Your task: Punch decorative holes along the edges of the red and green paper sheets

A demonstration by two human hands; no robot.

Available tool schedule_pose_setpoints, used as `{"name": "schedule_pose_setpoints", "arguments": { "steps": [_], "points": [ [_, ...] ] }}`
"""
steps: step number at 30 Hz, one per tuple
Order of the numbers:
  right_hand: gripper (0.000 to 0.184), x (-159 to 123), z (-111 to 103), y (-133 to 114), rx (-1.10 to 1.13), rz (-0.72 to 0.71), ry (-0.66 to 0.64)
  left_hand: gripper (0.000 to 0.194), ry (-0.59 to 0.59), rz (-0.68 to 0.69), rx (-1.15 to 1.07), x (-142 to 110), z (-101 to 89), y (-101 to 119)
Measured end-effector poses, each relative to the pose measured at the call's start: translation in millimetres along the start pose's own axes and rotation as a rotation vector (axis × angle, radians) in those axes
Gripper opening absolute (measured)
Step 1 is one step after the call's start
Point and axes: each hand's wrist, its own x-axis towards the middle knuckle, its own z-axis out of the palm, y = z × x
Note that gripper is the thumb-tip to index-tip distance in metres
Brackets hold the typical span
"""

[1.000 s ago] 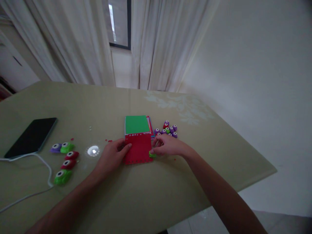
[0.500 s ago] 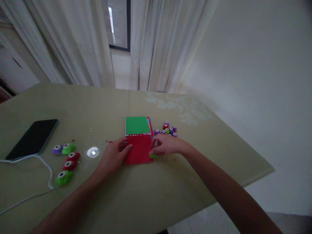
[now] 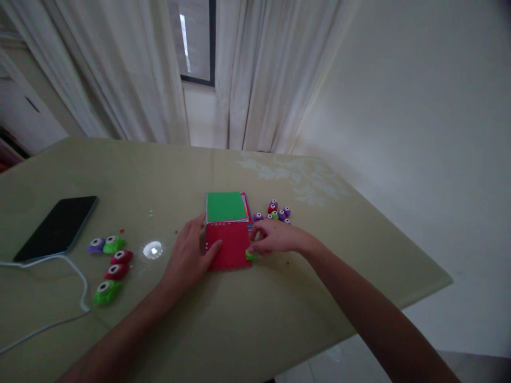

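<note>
A red sheet of paper (image 3: 229, 247) with small holes punched along its edges lies on the table in front of me. My left hand (image 3: 189, 250) is at the sheet's left edge, fingers stretched out and apart, with the thumb resting on the paper. At the right edge, my right hand (image 3: 271, 236) grips a small green hole punch (image 3: 251, 256) between thumb and fingers. The punch meets the paper's edge; part of it is hidden by the hand. Just beyond, a stack of coloured paper with a green sheet (image 3: 227, 206) on top touches or underlies the red sheet.
Several small purple, red and green eye-shaped punches (image 3: 273, 208) cluster behind my right hand. Larger ones, including a green punch (image 3: 107, 292), stand at left near a tablet (image 3: 56, 227) and a white cable (image 3: 77, 274). A shiny round disc (image 3: 152, 249) and scattered paper bits lie nearby.
My left hand's fingers have straightened and slid off the sheet's top left, with the thumb still on it. My right hand stays at the right edge with the green punch.
</note>
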Motion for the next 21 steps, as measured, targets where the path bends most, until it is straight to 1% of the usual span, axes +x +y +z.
{"name": "schedule_pose_setpoints", "arguments": {
  "steps": [1,2,3,4,6,8,11,16,21],
  "points": [
    [0.036,-0.4,-0.4,0.2,0.009,-0.002,-0.002,0.072,0.025,0.089,0.075,-1.7,-1.4,1.2],
    [0.036,-0.9,-0.6,0.0,0.008,-0.003,-0.002,0.07,0.009,0.171,0.135,-3.4,-2.5,2.4],
    [0.036,-1.5,-0.5,-0.6,0.0,-0.002,0.0,0.065,-0.049,0.235,0.179,-5.2,-2.8,3.3],
    [0.035,-2.1,-0.2,-1.5,-0.01,0.001,0.002,0.06,-0.131,0.277,0.205,-6.9,-2.5,4.0],
    [0.035,-2.9,0.8,-3.3,-0.027,0.011,0.011,0.055,-0.285,0.315,0.234,-9.3,0.1,4.6],
    [0.035,-2.9,1.9,-4.3,-0.035,0.021,0.018,0.057,-0.361,0.322,0.253,-10.1,3.2,4.6],
    [0.036,-1.6,2.5,-3.8,-0.042,0.019,0.025,0.057,-0.397,0.338,0.263,-8.5,4.8,4.9],
    [0.035,1.3,1.5,-1.4,-0.047,0.006,0.022,0.054,-0.426,0.362,0.256,-6.3,1.5,6.9],
    [0.035,1.8,0.8,-2.3,-0.061,0.002,0.024,0.054,-0.415,0.354,0.254,-6.4,2.5,6.5]
  ]
}}
